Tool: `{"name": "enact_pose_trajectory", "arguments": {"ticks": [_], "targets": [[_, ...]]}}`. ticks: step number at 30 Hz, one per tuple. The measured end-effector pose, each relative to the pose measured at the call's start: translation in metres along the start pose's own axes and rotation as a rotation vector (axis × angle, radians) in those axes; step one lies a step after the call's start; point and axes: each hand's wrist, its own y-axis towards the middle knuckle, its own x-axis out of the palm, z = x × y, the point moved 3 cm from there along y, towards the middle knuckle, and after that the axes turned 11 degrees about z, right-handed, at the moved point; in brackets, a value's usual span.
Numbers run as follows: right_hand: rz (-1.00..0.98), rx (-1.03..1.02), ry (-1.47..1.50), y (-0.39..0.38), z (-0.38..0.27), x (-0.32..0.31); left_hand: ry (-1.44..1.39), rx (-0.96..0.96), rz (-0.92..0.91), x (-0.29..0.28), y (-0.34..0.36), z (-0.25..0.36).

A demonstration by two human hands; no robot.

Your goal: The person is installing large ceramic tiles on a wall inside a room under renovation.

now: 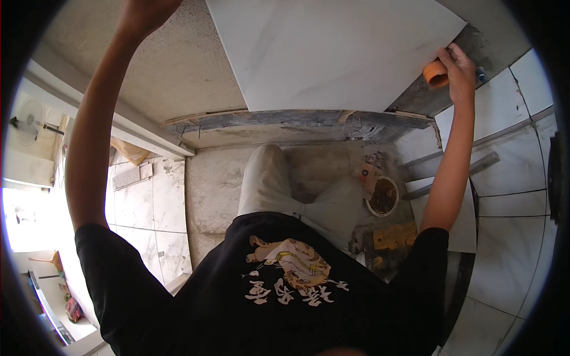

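Note:
A large white tile [320, 53] with faint grey veining fills the upper middle, its lower edge near a rough dark ledge. My right hand [458, 71] is at the tile's right edge, fingers bent and drawn together, directly beside a short orange pipe [436, 75]. The thumb lies close to both the pipe and the tile edge; what the fingers grip is hidden. At the top left, my left hand [149, 13] is raised beside the bare cement surface, left of the tile. The upper edge of the view cuts off its fingers.
Below the tile runs a rough ledge [297, 120]. A round tub [383, 196] with brown contents and a yellowish stained board [395, 237] are by my right leg. White tiled wall [510, 237] rises at right. At left, a rectangular block [132, 176] lies on pale floor tiles.

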Motion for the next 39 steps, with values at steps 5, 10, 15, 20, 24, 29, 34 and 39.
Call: {"name": "enact_pose_trajectory", "arguments": {"ticks": [5,10,15,20,24,29,34,39], "targets": [[0.052,-0.010,-0.016,-0.003,-0.002,-0.008,0.690,-0.042,0.148,-0.002,-0.002,0.019],[0.054,-0.027,0.000,-0.003,0.000,-0.006,0.775,-0.066,0.224,0.008,-0.004,0.026],[0.055,-0.024,-0.007,-0.002,-0.001,-0.005,0.795,-0.061,0.203,0.008,-0.004,0.028],[0.057,-0.026,0.017,-0.003,-0.001,-0.004,0.771,-0.089,0.223,0.011,-0.003,0.027],[0.062,-0.041,-0.031,0.001,0.004,-0.009,0.803,-0.074,0.234,0.014,-0.004,0.028],[0.061,-0.049,0.017,-0.001,0.001,-0.001,0.809,-0.098,0.261,0.013,-0.005,0.032],[0.057,-0.047,0.018,0.000,0.001,-0.003,0.853,-0.045,0.228,0.016,-0.005,0.032],[0.056,-0.075,0.024,-0.001,0.002,-0.006,0.837,0.001,0.183,-0.004,-0.010,0.020]]}}
